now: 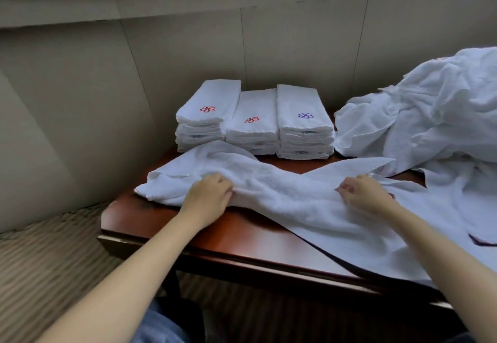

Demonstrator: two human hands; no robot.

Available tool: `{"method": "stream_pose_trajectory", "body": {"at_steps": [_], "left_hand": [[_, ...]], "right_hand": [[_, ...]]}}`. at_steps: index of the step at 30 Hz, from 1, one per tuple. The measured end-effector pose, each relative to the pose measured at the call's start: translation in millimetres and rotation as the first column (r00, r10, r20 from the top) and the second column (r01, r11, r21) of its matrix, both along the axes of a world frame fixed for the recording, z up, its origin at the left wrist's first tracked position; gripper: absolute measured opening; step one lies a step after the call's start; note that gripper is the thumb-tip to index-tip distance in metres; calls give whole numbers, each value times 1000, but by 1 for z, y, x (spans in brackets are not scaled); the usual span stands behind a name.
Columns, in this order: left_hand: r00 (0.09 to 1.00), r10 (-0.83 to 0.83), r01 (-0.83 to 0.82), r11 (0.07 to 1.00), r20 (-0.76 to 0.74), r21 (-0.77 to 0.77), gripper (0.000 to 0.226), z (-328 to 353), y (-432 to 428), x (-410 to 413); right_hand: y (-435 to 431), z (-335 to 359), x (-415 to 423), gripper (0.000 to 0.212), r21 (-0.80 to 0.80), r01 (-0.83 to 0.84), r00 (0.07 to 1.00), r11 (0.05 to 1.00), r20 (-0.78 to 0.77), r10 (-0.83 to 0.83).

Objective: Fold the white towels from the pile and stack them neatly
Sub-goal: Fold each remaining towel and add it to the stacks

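The white terry towel (282, 195) I am working on lies stretched across the reddish-brown wooden table (242, 238), its long axis running left to right. Its left end bunches near the table's left edge, and its right part spreads wider toward me and drapes over the near edge.

My left hand (208, 195) rests on the left part of that towel, palm down, fingers curled into the cloth and gathering a ridge of it at the fingertips. The towel's crumpled left end lies just beyond and to the left of this hand.

Behind the towel, against the beige panelled wall (161, 60), stand three stacks of folded white towels side by side, long axes pointing away from me: the left stack (207, 117) with a red embroidered mark on top, the middle stack (254, 125) also marked red and a little lower, the right stack (305, 125) marked purple. The towel's far edge touches the foot of the left stack.

My right hand (363, 195) sits on the towel's right part, fingers bent, pinching a fold of the cloth between thumb and fingertips. A pointed corner of the towel rises just behind it.

Farther right, the loose pile of unfolded white towels (430, 117) heaps up high, well behind my right hand.
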State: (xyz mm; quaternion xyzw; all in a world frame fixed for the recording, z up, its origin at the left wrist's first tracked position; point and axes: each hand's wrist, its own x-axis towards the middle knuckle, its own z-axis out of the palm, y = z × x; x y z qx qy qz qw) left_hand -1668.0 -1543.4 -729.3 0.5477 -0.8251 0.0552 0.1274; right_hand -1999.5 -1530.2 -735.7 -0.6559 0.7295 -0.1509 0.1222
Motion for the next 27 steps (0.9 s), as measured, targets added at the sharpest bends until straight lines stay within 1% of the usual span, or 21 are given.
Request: {"method": "stream_pose_trajectory", "body": {"at_steps": [1,2,3,4,6,7,8,9,10,11,12,13,14,17,19,22,24,25,27], "left_hand": [[998,61,-60,994,8,-91,28,0,-2,-1],[993,118,-121,980,-27,-159,28,2,-3,-4],[982,161,-177,964,-95,-198,27,3,-2,-8],[967,179,-216,954,-181,-209,26,4,-1,-15],[913,143,-220,961,-383,-166,22,4,0,-27],[873,105,-182,976,-477,-119,19,4,0,-32],[844,65,-120,990,-532,-69,16,4,0,-35],[850,18,-37,999,-527,-25,14,4,1,-35],[886,-30,43,999,-464,18,15,2,1,-35],[929,-60,96,992,-365,81,16,0,0,-32],[965,-72,113,983,-252,148,20,-3,-3,-28],[988,-57,85,977,-142,198,28,-6,-5,-24],[998,-21,33,977,-57,212,36,-8,-9,-21],[990,116,-126,984,86,124,43,-11,-16,-13],[984,142,-155,981,112,113,43,-9,-20,-11],[991,74,-94,976,109,195,36,2,-20,-8],[1000,6,-7,942,5,336,22,12,-14,-6],[998,-16,42,900,-62,434,16,17,-9,-4],[987,-28,120,780,-157,615,22,30,5,0]], "right_hand": [[1,-2,-2,27,-4,-9,1000,1000,25,10],[3,-5,-3,32,6,-12,999,1000,41,12],[4,-8,-4,39,35,-2,1000,999,27,1],[5,-11,-4,46,70,22,1000,997,-20,-21],[7,-15,-4,53,109,90,990,990,-114,-78],[8,-15,-3,54,98,122,985,988,-131,-109],[10,-13,-1,54,62,153,979,986,-144,-143],[14,-12,4,52,3,179,968,984,-179,-176],[18,-11,9,48,-73,179,950,981,-245,-192],[22,-11,16,42,-151,139,930,979,-320,-181],[25,-13,24,36,-198,73,918,977,-369,-143],[28,-15,31,33,-215,8,922,976,-378,-90],[30,-17,36,32,-210,-35,936,977,-349,-42],[33,-15,39,36,-136,-40,981,990,-195,13],[33,-14,36,38,-105,-56,982,993,-187,35],[34,-12,32,41,-52,-86,978,995,-196,75],[34,-10,28,43,-17,-104,979,994,-178,99],[33,-9,25,43,3,-116,980,993,-161,115],[32,-7,18,45,30,-151,982,988,-114,154]]}}
